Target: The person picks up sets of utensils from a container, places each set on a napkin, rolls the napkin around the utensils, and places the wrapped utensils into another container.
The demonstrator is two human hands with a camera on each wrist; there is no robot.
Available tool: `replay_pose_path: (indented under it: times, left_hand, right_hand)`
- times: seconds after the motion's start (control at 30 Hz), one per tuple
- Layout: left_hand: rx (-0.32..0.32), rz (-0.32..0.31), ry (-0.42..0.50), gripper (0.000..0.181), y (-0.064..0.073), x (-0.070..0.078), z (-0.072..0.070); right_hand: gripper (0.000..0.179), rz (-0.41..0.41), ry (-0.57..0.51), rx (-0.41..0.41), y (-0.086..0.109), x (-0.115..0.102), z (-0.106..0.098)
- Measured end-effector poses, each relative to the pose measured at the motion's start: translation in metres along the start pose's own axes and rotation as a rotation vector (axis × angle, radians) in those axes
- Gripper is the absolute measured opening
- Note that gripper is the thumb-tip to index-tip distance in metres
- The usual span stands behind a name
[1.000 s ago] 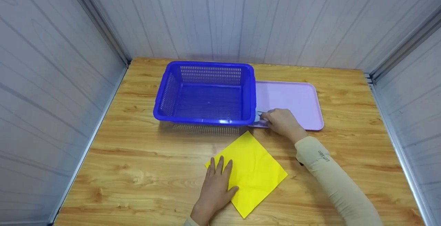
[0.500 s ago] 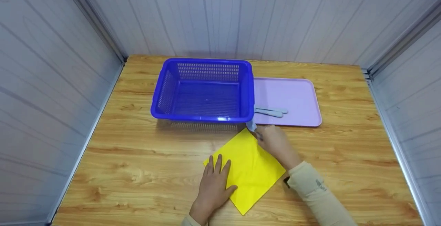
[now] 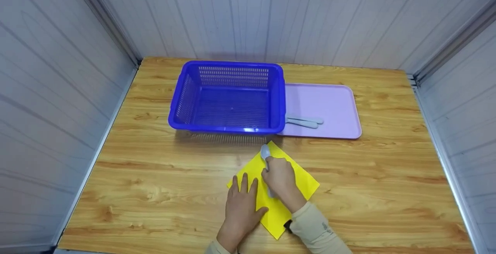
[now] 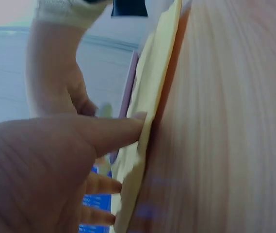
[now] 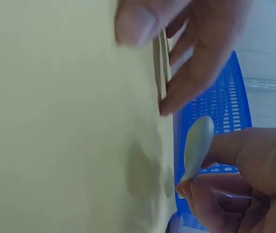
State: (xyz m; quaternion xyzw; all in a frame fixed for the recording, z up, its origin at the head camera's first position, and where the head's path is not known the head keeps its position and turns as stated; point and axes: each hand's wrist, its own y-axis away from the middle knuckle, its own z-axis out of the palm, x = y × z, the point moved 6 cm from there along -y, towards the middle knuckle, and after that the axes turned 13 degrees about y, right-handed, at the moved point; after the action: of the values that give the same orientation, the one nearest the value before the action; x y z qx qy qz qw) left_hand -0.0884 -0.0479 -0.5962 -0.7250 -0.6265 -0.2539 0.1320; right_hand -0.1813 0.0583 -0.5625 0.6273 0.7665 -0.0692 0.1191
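A yellow napkin (image 3: pixel 283 211) lies on the table, turned so a corner faces the basket. My left hand (image 3: pixel 242 211) rests on its left edge with fingers spread and straight; in the left wrist view the thumb (image 4: pixel 121 133) presses on the napkin's edge. With curled fingers my right hand (image 3: pixel 282 176) grips a pale grey-blue spoon (image 3: pixel 265 152) by its handle over the middle of the napkin. The spoon's bowl points toward the basket, and the handle's end (image 5: pixel 199 143) sticks out of the fist in the right wrist view.
Behind the napkin stands a blue plastic basket (image 3: pixel 226 129) with slotted sides. A pink tray (image 3: pixel 337 107) sits at its right, partly behind it. Two pale utensil handles (image 3: pixel 304 122) lie on the tray, their other ends hidden by the basket. Panelled walls enclose the wooden table (image 3: pixel 387 192).
My right hand has drawn the spoon from the tray, leftward and toward me, onto the napkin, and turned it to point away. My left hand stays on the napkin.
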Motion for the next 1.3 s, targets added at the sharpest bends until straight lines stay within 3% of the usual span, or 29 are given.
replay_pose_path:
  times: [0.23,0.53,0.93,1.3]
  left_hand:
    - [0.023,-0.01,-0.066,0.088,0.005,0.004,0.005]
    - [0.008,-0.021,-0.069,0.088,0.007,0.005,0.007]
    - [0.091,0.012,-0.085,0.095,0.008,0.005,0.003]
    - [0.056,-0.03,-0.07,0.094,0.01,0.002,0.006]
  right_hand:
    - [0.013,0.027,0.002,-0.027,0.002,-0.012,0.016]
    - [0.01,0.018,0.048,0.006,0.004,-0.016,0.018]
    - [0.011,-0.028,0.048,0.032,0.021,-0.025,0.021]
    - [0.022,-0.038,0.045,0.029,0.024,-0.024,0.023]
